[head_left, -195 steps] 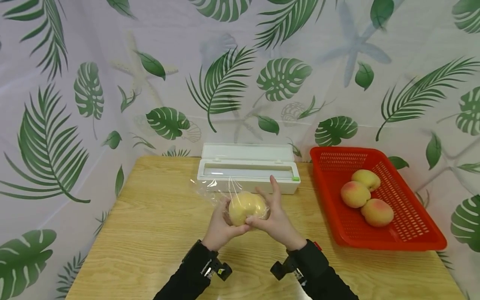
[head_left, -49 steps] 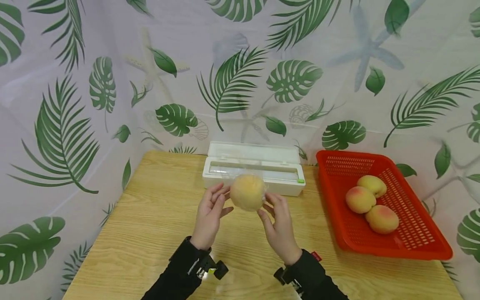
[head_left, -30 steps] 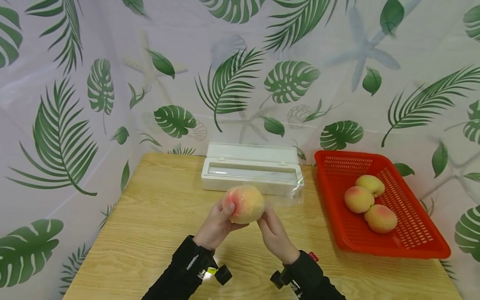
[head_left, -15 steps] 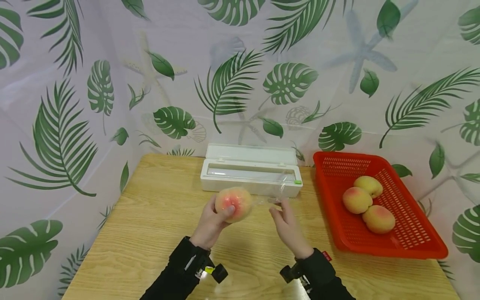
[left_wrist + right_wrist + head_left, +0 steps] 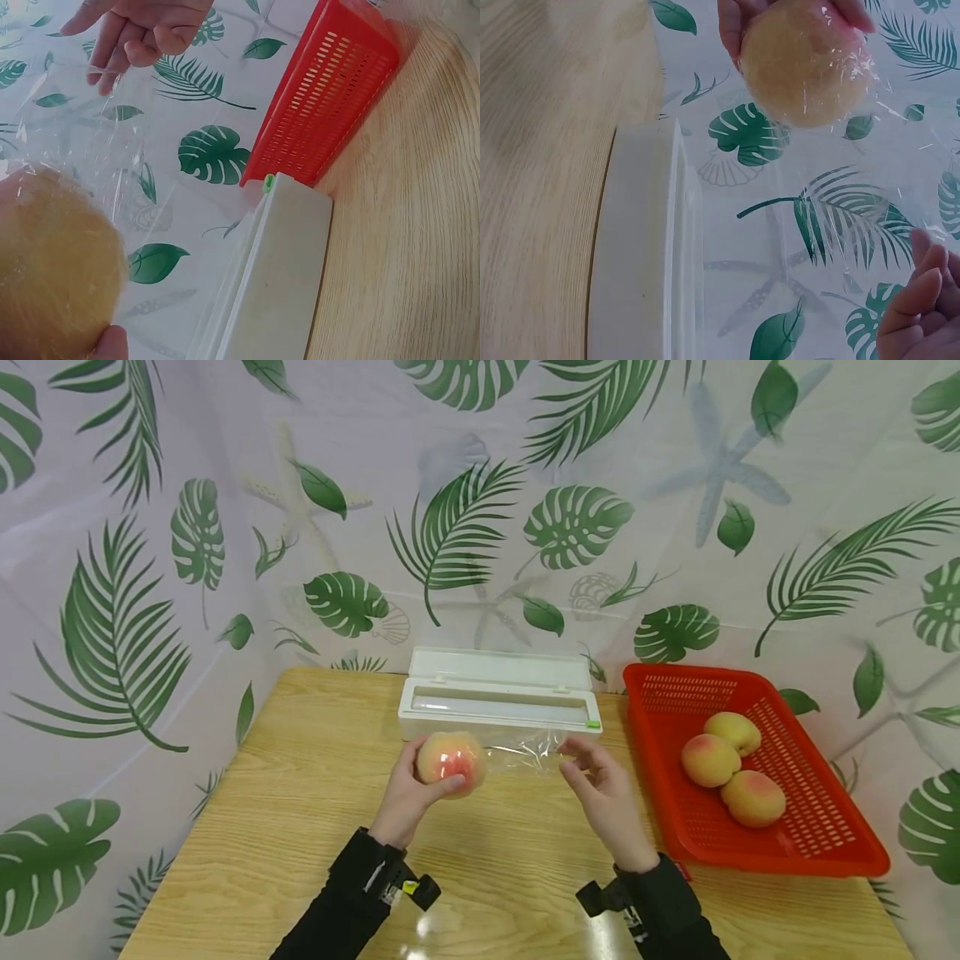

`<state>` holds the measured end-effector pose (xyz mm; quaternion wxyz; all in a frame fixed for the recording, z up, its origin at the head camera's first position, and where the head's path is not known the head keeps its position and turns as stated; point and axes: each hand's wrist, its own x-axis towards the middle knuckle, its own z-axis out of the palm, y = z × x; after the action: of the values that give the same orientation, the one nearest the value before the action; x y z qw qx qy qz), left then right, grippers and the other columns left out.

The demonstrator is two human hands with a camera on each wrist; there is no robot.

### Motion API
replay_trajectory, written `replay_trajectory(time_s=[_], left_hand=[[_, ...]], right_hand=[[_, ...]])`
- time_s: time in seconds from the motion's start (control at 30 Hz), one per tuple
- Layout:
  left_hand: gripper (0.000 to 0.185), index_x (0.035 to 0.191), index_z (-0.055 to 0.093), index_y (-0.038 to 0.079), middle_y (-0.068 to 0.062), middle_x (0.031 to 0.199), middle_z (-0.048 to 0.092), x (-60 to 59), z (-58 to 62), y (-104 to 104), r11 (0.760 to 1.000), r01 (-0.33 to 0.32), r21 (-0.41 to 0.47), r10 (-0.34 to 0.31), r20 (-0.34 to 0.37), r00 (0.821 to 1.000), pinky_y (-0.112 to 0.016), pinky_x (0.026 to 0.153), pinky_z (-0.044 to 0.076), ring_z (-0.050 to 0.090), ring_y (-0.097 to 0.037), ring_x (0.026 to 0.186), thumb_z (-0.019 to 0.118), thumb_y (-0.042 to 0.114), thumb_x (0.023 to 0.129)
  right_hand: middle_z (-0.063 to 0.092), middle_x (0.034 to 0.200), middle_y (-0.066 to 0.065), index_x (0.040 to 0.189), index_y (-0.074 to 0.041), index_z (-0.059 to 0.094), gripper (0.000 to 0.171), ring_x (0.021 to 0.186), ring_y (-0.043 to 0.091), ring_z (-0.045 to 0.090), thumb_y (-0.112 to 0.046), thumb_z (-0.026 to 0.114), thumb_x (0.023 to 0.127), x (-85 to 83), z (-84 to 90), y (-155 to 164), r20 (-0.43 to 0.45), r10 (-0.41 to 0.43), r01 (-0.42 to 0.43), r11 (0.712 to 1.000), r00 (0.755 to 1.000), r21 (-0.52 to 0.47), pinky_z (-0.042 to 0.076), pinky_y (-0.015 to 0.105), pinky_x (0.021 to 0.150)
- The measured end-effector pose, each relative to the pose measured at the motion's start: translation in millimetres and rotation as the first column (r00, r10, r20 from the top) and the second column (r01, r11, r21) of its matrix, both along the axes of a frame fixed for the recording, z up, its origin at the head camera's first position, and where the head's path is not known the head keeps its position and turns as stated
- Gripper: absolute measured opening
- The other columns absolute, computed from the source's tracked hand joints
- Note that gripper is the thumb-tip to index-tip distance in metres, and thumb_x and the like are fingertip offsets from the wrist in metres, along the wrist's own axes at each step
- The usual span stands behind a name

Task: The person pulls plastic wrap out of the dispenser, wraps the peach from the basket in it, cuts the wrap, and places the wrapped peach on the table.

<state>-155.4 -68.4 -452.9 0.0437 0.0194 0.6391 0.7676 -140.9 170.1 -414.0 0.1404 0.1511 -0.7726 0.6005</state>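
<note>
My left hand (image 5: pixel 405 793) grips a yellow and red peach (image 5: pixel 452 762) wrapped in clear cling film, its thumb across the front. A loose tail of the film (image 5: pixel 528 752) stretches from the peach toward my right hand (image 5: pixel 607 797). The right hand's fingers are loosely bent, thumb apart from them, with the fingertips right at the film's far end. In the left wrist view the film tail (image 5: pixel 82 112) rises from the peach (image 5: pixel 56 262) to the right fingertips. The right wrist view shows the shiny film on the peach (image 5: pixel 806 64).
A white cling film dispenser (image 5: pixel 498 722) with its lid raised stands at the table's back, behind the hands. On the right, a red plastic basket (image 5: pixel 675 843) holds three peaches (image 5: pixel 753 797). A leaf-patterned cloth (image 5: pixel 480 527) hangs behind the wooden table (image 5: pixel 300 827).
Earlier both hands held the peach. Since then the left hand has turned it red side forward and moved left, while the right hand has moved away right, with the film tail spread out between.
</note>
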Motion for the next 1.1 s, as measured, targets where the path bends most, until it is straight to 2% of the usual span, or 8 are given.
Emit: replay_trajectory(time_s=[0.13, 0.23, 0.43, 0.6, 0.73, 0.87, 0.97, 1.1], left_hand=[[0.074, 0.131, 0.03, 0.005, -0.015, 0.126, 0.036, -1.3, -1.9, -0.3, 1.0, 0.02, -0.015, -0.021, -0.009, 1.0, -0.04, 0.088, 0.038, 0.039, -0.03, 0.112, 0.073, 0.008, 0.07], [0.075, 0.131, 0.029, 0.004, -0.016, 0.127, 0.035, -2.1, -2.9, -1.5, 0.999, 0.035, -0.012, -0.035, -0.017, 0.999, -0.039, 0.087, 0.039, 0.039, -0.03, 0.112, 0.073, 0.009, 0.07], [0.071, 0.13, 0.03, 0.002, -0.017, 0.125, 0.036, -3.8, -2.6, -3.4, 0.994, 0.083, 0.076, -0.08, -0.035, 0.996, -0.036, 0.088, 0.039, 0.04, -0.028, 0.109, 0.071, 0.009, 0.073], [0.071, 0.13, 0.03, 0.001, -0.017, 0.125, 0.036, -5.1, -1.0, -2.3, 0.984, 0.115, 0.136, -0.112, -0.031, 0.993, -0.033, 0.085, 0.04, 0.041, -0.026, 0.107, 0.07, 0.009, 0.073], [0.068, 0.13, 0.031, 0.002, -0.017, 0.125, 0.037, -7.1, -1.1, -2.6, 0.986, 0.107, 0.127, -0.104, -0.024, 0.994, -0.033, 0.085, 0.04, 0.041, -0.026, 0.108, 0.069, 0.006, 0.073], [0.066, 0.129, 0.032, 0.0, -0.017, 0.124, 0.038, -8.4, -1.4, -4.2, 0.989, 0.1, 0.107, -0.097, -0.037, 0.995, -0.033, 0.085, 0.039, 0.042, -0.027, 0.107, 0.068, 0.004, 0.073], [0.067, 0.129, 0.033, 0.0, -0.017, 0.123, 0.039, -8.3, -1.0, -5.1, 0.989, 0.113, 0.097, -0.109, -0.045, 0.993, -0.033, 0.085, 0.04, 0.042, -0.026, 0.106, 0.069, 0.004, 0.073], [0.069, 0.13, 0.032, 0.001, -0.017, 0.122, 0.04, -7.7, -0.5, -5.6, 0.985, 0.148, 0.089, -0.145, -0.044, 0.988, -0.033, 0.084, 0.04, 0.043, -0.025, 0.105, 0.07, 0.006, 0.072]], right_hand=[[0.059, 0.085, 0.007, 0.108, 0.009, 0.054, 0.025, 0.075, 0.007, 0.055, 0.003, 0.056, 0.083, -1.7, -4.9, 1.4, 0.053, -0.003, 0.005, 0.999, 0.999, -0.032, 0.043, 0.018, 0.062], [0.058, 0.079, 0.001, 0.099, 0.008, 0.059, 0.018, 0.071, 0.008, 0.054, -0.001, 0.058, 0.083, -1.0, -3.8, 2.8, 0.063, -0.05, 0.052, 0.998, 0.997, -0.029, 0.044, 0.019, 0.062], [0.058, 0.075, 0.0, 0.087, 0.006, 0.062, 0.011, 0.068, 0.01, 0.052, -0.004, 0.06, 0.082, -2.0, -4.8, 7.7, 0.056, -0.175, 0.178, 0.983, 0.983, -0.052, 0.043, 0.018, 0.062], [0.057, 0.076, -0.001, 0.089, 0.008, 0.06, 0.015, 0.071, 0.009, 0.05, -0.006, 0.059, 0.084, -4.9, -6.8, 10.7, 0.112, -0.203, 0.212, 0.975, 0.973, -0.073, 0.041, 0.019, 0.064], [0.052, 0.104, 0.005, 0.112, 0.007, 0.049, 0.03, 0.093, 0.015, 0.047, -0.008, 0.055, 0.087, -8.0, -6.5, 15.3, 0.165, -0.106, 0.117, 0.991, 0.981, -0.059, 0.04, 0.02, 0.076], [0.027, 0.135, 0.014, 0.136, -0.004, 0.021, 0.057, 0.119, 0.031, 0.032, -0.006, 0.052, 0.088, -12.6, -6.2, 21.7, 0.24, 0.075, -0.067, 0.997, 0.968, -0.042, 0.036, 0.041, 0.092], [0.019, 0.14, 0.021, 0.141, -0.008, 0.014, 0.066, 0.12, 0.04, 0.03, -0.008, 0.053, 0.088, -16.8, -7.6, 23.2, 0.308, 0.162, -0.165, 0.986, 0.938, -0.016, 0.033, 0.052, 0.091], [0.026, 0.134, 0.027, 0.139, -0.002, 0.018, 0.065, 0.11, 0.035, 0.045, -0.009, 0.056, 0.086, -22.4, -10.5, 21.8, 0.378, 0.217, -0.211, 0.976, 0.9, -0.057, 0.041, 0.041, 0.087]])
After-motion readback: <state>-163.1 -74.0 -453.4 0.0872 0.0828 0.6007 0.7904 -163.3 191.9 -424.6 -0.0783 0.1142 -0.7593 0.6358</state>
